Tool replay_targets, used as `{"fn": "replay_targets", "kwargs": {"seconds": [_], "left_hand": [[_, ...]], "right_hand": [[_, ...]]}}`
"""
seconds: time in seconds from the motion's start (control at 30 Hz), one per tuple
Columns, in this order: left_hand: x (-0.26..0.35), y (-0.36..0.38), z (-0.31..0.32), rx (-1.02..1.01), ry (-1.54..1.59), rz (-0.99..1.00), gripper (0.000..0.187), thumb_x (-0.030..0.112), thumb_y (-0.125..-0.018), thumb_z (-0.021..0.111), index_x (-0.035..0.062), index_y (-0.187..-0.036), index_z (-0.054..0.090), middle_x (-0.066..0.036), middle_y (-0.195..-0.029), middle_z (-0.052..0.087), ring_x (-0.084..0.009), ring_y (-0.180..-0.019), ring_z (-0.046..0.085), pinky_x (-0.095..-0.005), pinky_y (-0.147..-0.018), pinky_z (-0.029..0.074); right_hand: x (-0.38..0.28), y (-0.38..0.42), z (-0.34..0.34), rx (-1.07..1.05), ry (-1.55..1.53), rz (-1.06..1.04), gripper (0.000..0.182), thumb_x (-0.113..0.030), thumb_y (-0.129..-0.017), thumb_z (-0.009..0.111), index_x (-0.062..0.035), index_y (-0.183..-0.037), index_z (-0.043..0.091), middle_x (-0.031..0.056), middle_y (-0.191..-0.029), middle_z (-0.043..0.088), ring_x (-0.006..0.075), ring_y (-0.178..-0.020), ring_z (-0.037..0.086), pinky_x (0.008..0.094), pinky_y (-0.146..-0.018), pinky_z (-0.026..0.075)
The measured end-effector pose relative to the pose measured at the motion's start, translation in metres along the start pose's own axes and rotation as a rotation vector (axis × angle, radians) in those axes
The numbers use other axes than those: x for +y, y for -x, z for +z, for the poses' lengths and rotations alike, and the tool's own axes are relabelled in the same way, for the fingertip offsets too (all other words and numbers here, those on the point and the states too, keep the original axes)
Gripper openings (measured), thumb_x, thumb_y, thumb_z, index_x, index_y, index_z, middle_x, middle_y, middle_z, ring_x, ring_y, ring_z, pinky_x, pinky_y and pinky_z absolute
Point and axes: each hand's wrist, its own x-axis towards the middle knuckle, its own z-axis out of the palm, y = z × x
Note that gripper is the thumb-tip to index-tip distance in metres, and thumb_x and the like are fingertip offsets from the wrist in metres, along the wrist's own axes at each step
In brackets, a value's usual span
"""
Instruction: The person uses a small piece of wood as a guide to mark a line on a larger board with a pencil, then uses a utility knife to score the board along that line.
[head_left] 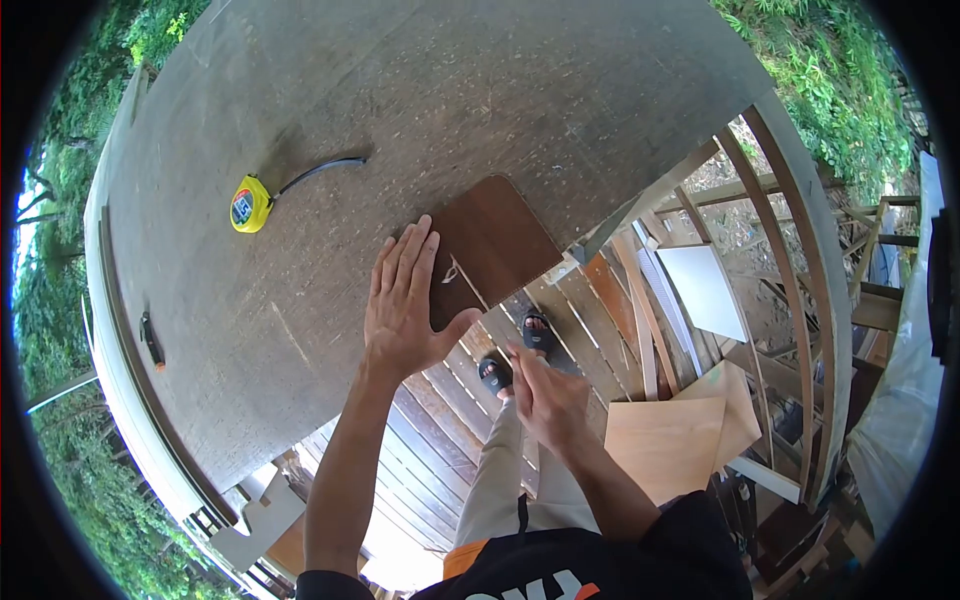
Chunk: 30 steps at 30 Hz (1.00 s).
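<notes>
A dark brown flat piece with rounded corners (500, 235) lies at the edge of the large worn table (330, 260), part of it reaching past the edge. My left hand (405, 300) lies flat on the table with its fingers stretched out, its fingertips and thumb at the piece's left side. A small pale mark or scrap (450, 271) shows on the piece. My right hand (545, 395) is held below the table's edge, over the slatted floor, with its fingers curled together; whether anything is inside them is hidden.
A yellow tape measure (251, 205) with a dark strap (320, 171) lies on the table's left half. Farther left is a small black tool (151, 340). Wooden boards (665, 435), a white panel (702, 291) and a curved wooden frame (785, 270) stand at the right.
</notes>
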Motion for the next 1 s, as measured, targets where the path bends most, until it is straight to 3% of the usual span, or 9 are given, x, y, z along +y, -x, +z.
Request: {"fn": "replay_targets", "kwargs": {"seconds": [0.3, 0.4, 1.0], "left_hand": [[-0.002, -0.001, 0.002, 0.049, 0.007, 0.034, 0.097, 0.051, -0.078, 0.076, -0.0025, -0.147, 0.034, -0.021, -0.157, 0.033, -0.0361, -0.144, 0.034, -0.0507, -0.122, 0.02], [-0.003, 0.0, 0.003, 0.049, 0.009, 0.038, 0.097, 0.051, -0.078, 0.076, -0.0027, -0.147, 0.033, -0.021, -0.157, 0.034, -0.0358, -0.144, 0.034, -0.0511, -0.121, 0.02], [-0.004, 0.0, 0.004, 0.059, 0.02, 0.041, 0.095, 0.049, -0.077, 0.076, -0.0046, -0.145, 0.037, -0.02, -0.157, 0.035, -0.0353, -0.143, 0.035, -0.052, -0.121, 0.022]], "right_hand": [[-0.005, -0.028, 0.012, -0.045, 0.106, 0.047, 0.034, -0.009, -0.086, 0.069, -0.0075, -0.119, 0.059, 0.002, -0.067, 0.064, 0.0162, -0.057, 0.067, 0.0325, -0.042, 0.043], [-0.009, -0.033, 0.007, -0.063, 0.099, 0.086, 0.037, -0.005, -0.085, 0.071, -0.0071, -0.121, 0.064, 0.0044, -0.064, 0.064, 0.0177, -0.052, 0.064, 0.033, -0.046, 0.049], [-0.008, -0.039, 0.007, -0.07, 0.1, 0.073, 0.031, -0.007, -0.087, 0.072, -0.0073, -0.117, 0.065, 0.0055, -0.065, 0.065, 0.0194, -0.053, 0.065, 0.0334, -0.046, 0.049]]}}
